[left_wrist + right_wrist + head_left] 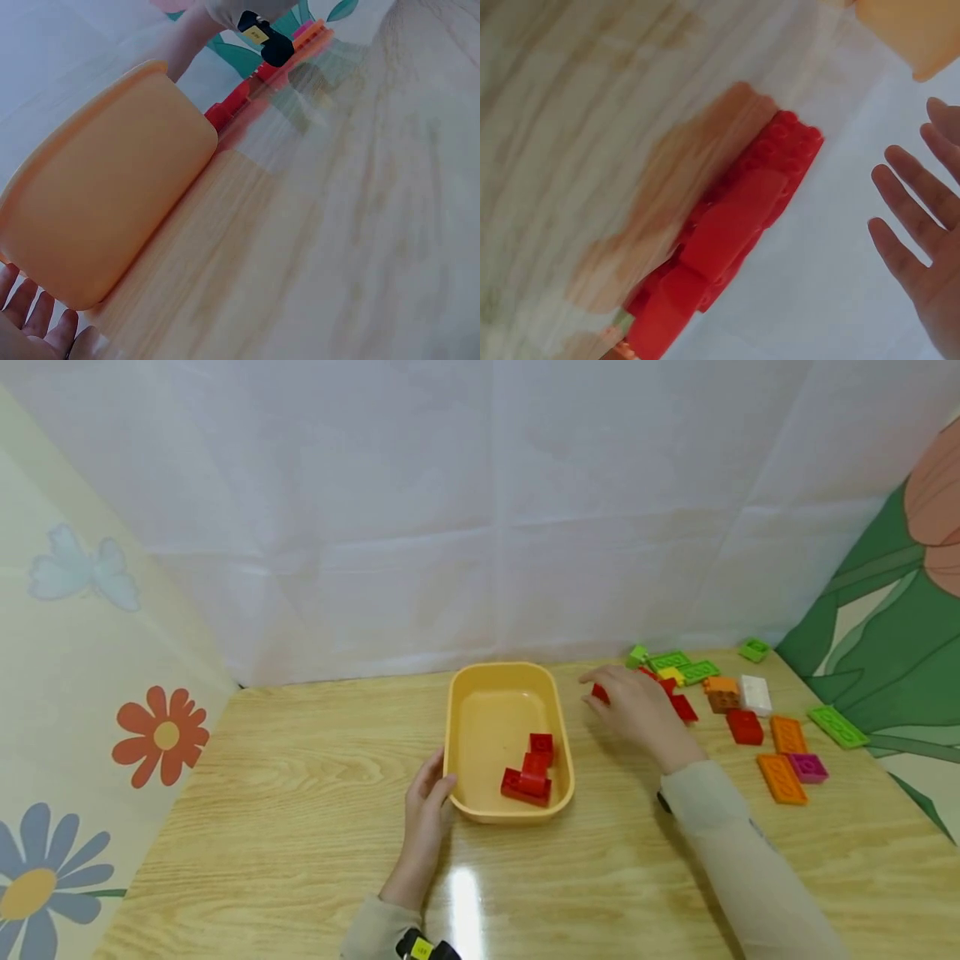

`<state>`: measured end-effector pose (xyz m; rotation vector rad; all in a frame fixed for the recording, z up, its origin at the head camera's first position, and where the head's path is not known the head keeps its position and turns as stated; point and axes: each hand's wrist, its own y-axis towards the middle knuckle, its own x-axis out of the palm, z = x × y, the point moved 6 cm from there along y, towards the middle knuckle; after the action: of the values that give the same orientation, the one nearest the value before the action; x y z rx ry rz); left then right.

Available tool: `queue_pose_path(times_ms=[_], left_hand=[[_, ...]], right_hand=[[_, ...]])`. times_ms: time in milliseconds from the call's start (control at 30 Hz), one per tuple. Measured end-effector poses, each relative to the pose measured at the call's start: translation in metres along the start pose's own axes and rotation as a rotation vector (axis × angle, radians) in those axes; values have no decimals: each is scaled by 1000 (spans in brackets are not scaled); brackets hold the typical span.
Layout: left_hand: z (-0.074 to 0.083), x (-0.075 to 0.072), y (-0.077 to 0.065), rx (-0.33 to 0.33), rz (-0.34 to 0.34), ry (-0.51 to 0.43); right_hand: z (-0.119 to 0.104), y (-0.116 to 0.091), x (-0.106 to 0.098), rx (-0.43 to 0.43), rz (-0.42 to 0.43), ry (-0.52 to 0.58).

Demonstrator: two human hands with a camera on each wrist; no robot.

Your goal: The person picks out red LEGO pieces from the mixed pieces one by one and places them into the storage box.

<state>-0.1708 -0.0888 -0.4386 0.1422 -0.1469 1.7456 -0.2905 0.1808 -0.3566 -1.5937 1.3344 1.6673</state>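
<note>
A yellow plastic tub [465, 814] stands on the table with several red toy bricks [534, 768] inside. My left hand [427, 806] rests at the tub's left side near the front corner. In the left wrist view its fingertips [39, 300] touch the outside of the orange-looking tub [112, 195]. Over the table right of the tub, my right hand [633, 706] hovers, palm down, above red bricks. The right wrist view shows the right hand [922, 217] with spread fingers, apart from a row of red bricks [735, 217]. One red brick [600, 692] shows beneath its fingers.
On the table's right lie green plates [837, 727], orange plates [782, 778], a magenta brick [808, 768], a white brick [754, 694], an orange-brown brick [722, 695] and a red brick [744, 727]. A white cloth [375, 527] hangs behind the table; flowered panels stand at both sides.
</note>
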Motion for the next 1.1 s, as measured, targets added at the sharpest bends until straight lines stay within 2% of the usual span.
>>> queue_pose_path(times_ms=[133, 333, 567, 800, 1100], left_hand=[[1, 0, 0, 2, 2, 6], [1, -1, 0, 9, 9, 18], [1, -1, 1, 6, 12, 6], [2, 0, 2, 13, 4, -2], [2, 1, 1, 16, 3, 10]], right_hand=[[14, 2, 3, 35, -5, 19], [25, 8, 5, 40, 13, 12], [35, 12, 13, 66, -65, -20], [44, 15, 22, 59, -90, -37], [43, 15, 25, 52, -166, -50]])
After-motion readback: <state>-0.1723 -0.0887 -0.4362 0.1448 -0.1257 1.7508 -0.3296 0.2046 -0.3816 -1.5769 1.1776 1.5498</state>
